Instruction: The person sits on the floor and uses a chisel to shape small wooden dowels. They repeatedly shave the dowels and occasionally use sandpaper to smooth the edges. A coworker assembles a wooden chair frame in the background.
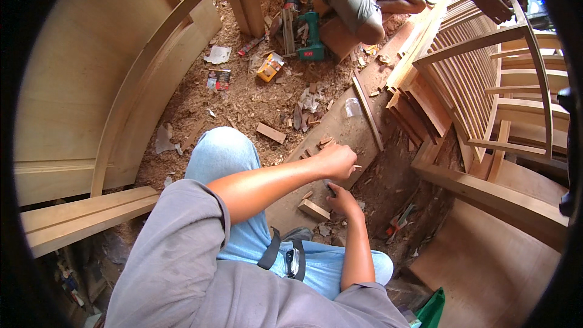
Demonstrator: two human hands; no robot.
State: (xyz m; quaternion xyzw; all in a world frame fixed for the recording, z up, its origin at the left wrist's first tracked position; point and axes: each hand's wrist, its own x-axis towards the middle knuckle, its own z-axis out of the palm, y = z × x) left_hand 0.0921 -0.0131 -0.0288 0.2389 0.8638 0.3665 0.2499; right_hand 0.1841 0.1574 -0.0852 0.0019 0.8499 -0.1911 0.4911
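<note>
My left hand [337, 161] reaches across over a flat board [282, 209] on the floor. Its fingers are closed, and the pale end of a small wooden stick [358, 167] pokes out from them. Just nearer to me, my right hand [345, 201] is closed with the thumb pointing left. A dark object [330, 188] shows at its fingers, too small to name. On the board beside the right hand lies a short wood block [314, 209]. Several small wood offcuts [326, 142] lie just beyond my left hand.
Wood shavings [237, 103] cover the floor. A green power tool [311, 36] and a yellow box [270, 67] lie ahead. Large panels [91, 61] lean at left. At right, another person's hand [495, 9] touches a slatted wooden frame [470, 45]; a long beam [492, 197] lies nearer.
</note>
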